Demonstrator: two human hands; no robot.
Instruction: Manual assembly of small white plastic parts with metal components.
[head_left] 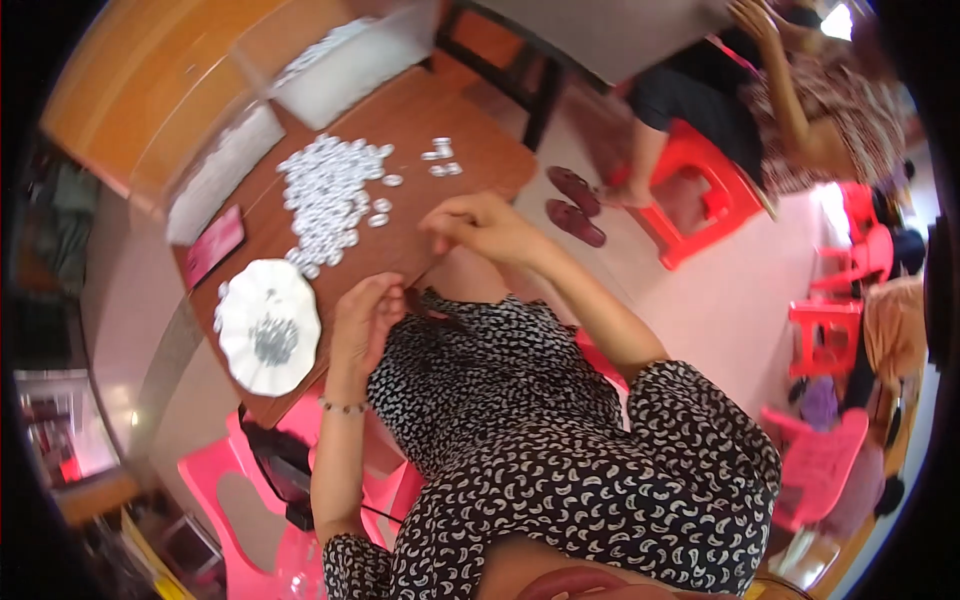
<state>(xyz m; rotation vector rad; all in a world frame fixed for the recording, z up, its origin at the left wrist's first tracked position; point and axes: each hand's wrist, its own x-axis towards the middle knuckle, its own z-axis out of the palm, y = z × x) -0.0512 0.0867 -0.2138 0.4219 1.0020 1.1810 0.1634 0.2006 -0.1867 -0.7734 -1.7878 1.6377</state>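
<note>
Over the near edge of the brown wooden table (470,120), both my hands are raised. My left hand (365,325) is closed, thumb and fingers together, just right of a white scalloped plate (303,345). Small grey metallic pieces (274,340) lie in that plate. To the upper right, my right hand (482,226) is in a pinch, its fingertips pointing left. Whatever either hand holds is too small to make out. Beyond them spreads a pile of small white oval pieces (325,190). A few separate white pieces (440,156) lie right of the pile.
Two clear-walled bins (345,100) of white material stand along the table's back. A pink flat rectangular thing (215,246) lies by the left edge. At right, a person (820,120) sits on a red stool (700,200) at a grey table (620,35). Dark red slippers (575,222) are on the floor.
</note>
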